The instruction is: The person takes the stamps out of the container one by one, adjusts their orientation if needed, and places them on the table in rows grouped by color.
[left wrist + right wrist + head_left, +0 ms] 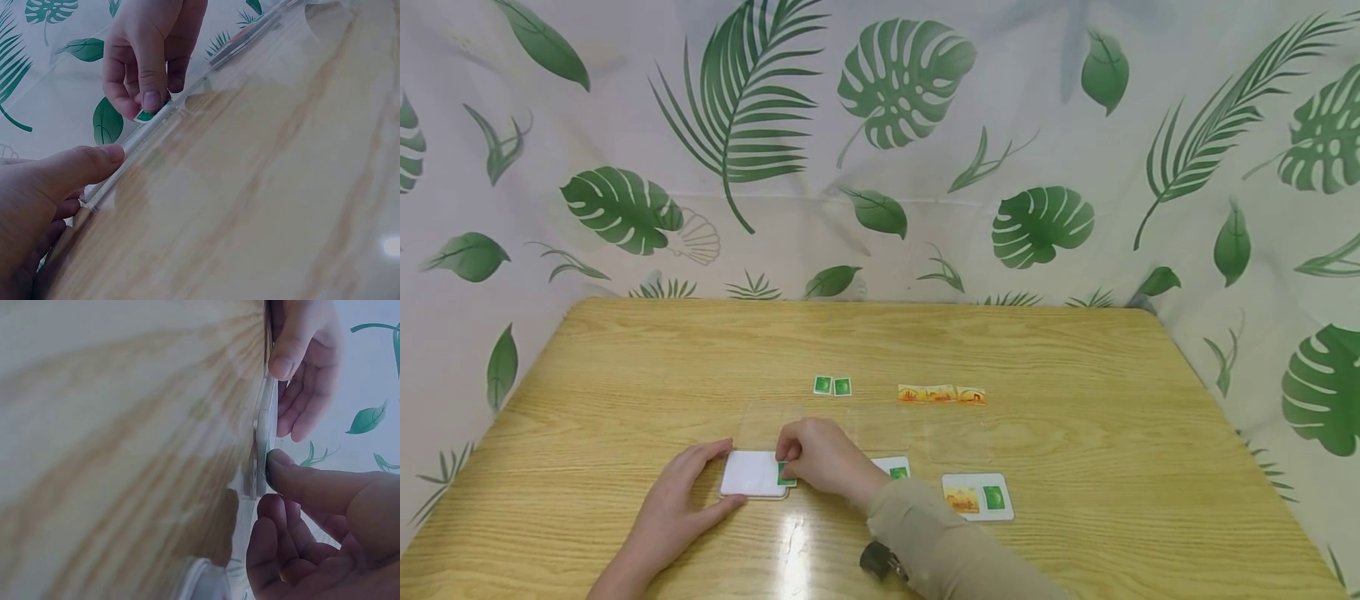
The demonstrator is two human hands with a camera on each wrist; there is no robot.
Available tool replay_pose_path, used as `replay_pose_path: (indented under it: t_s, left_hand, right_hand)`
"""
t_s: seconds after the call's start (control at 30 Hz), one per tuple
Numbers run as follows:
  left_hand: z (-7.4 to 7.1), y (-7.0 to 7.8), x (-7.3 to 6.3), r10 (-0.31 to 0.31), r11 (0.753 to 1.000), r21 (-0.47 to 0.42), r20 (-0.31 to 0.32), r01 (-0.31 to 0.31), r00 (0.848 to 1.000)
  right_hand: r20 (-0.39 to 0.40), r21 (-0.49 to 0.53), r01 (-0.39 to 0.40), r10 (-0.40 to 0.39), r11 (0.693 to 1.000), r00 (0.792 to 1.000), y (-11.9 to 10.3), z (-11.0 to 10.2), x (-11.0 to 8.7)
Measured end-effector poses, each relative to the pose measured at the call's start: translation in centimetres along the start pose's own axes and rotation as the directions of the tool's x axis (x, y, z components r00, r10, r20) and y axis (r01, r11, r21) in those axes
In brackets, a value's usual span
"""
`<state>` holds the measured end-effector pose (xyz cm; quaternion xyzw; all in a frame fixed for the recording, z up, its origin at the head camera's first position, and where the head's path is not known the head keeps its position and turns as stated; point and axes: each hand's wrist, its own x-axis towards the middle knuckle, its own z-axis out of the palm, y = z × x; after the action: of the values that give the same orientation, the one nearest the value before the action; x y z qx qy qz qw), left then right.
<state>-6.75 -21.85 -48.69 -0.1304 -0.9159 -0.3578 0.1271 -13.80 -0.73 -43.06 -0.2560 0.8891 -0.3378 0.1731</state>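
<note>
My left hand (pixel 679 500) holds a flat white rectangular box (pixel 748 475) at its left end, thumb at the near edge and index finger at the far corner. Between thumb and fingers, my right hand (pixel 822 457) pinches a small green square sticker (pixel 786 477) over the box's right end. In the left wrist view, the green sticker (pixel 145 116) shows under the right fingertips. Seen edge-on in the right wrist view, the white box (pixel 267 437) lies low on the table. Whether the sticker is stuck down I cannot tell.
Beyond the hands lie two green stickers (pixel 832 386) and three orange stickers (pixel 942 394). Clear plastic lids (pixel 958 442) lie in a row. A white box (pixel 891 464) is partly behind my right arm; another white box (pixel 977 508) bears orange and green stickers.
</note>
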Motion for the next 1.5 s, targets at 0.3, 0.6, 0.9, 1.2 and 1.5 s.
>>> replay_pose_path:
  t_s: [0.3, 0.6, 0.9, 1.2, 1.5]
  left_hand:
    - [-0.1, -0.1, 0.0, 0.019, 1.000, 0.015, -0.015, -0.019, 1.000]
    - [-0.1, -0.1, 0.0, 0.000, 1.000, 0.000, 0.000, 0.000, 1.000]
    - [-0.2, -0.1, 0.1, -0.006, 1.000, -0.008, 0.007, 0.006, 1.000]
    - [-0.1, -0.1, 0.1, -0.010, 1.000, -0.008, 0.004, 0.010, 1.000]
    - [-0.1, 0.0, 0.0, -0.011, 1.000, -0.001, 0.005, 0.011, 1.000]
  right_hand:
    - [0.020, 0.023, 0.012, -0.013, 1.000, 1.000, 0.0, -0.2, 0.0]
    - [0.037, 0.018, 0.050, -0.051, 0.999, 0.998, 0.1, -0.8, 0.3]
    - [0.092, 0.062, 0.037, -0.043, 0.997, 0.995, 0.9, -1.7, 1.1]
    - [0.041, 0.131, 0.012, -0.017, 0.991, 0.999, 1.5, -3.3, 2.4]
    - [-0.060, 0.105, -0.010, 0.017, 0.994, 0.998, 2.4, -4.6, 4.7]
